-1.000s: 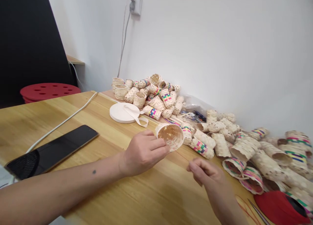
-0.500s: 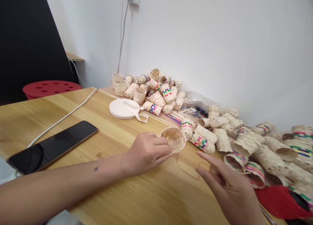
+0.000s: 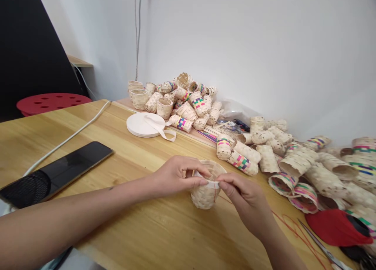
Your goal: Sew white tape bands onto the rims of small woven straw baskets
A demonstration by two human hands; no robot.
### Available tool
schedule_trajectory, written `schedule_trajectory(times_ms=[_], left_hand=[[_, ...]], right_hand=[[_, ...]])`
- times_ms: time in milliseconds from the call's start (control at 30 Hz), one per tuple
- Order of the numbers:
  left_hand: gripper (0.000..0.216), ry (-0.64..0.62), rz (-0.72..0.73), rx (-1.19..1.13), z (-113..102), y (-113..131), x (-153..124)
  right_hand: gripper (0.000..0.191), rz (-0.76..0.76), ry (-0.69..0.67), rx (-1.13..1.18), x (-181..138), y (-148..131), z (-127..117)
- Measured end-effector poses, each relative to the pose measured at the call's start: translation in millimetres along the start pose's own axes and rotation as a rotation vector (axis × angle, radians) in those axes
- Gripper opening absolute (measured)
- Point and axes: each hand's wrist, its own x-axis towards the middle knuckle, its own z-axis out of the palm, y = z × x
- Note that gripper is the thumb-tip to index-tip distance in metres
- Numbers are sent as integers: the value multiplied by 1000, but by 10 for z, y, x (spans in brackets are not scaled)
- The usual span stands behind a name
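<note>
A small pale woven basket (image 3: 205,193) stands upright on the wooden table (image 3: 164,234) in front of me. My left hand (image 3: 176,176) pinches its near rim with thumb and fingers. My right hand (image 3: 245,199) comes in from the right, fingertips closed on the rim where a thin red thread (image 3: 216,193) hangs down the basket's side. More red thread (image 3: 289,227) trails over the table to the right.
Heaps of woven baskets lie along the wall, one heap at the back (image 3: 179,101), another on the right (image 3: 308,168). A roll of white tape (image 3: 145,125), a black phone (image 3: 63,166), a white cable (image 3: 73,135) and a red stool (image 3: 48,103) are to the left. A red object (image 3: 335,227) and scissors (image 3: 320,248) are lower right.
The basket was turned from lying on its side to standing upright. My right hand moved in from the table and closed on the rim and thread. The view shifted down and right.
</note>
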Motion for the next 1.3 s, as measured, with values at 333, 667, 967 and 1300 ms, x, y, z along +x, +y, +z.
schedule_trajectory(times_ms=[333,667,967,1300], left_hand=[[12,148,-41,31,33,3,-4],[12,156,-119,62,72,30,-25],[13,138,-101,55,91,33,-31],[13,133,-68,90,94,56,-37]], right_hand=[[28,118,153,-217,-99,-82,65],[9,-51,254,-141,-105,-89,150],[11,-66,238,-118,-117,-19,194],[12,-10,202,-124,-123,-80,187]])
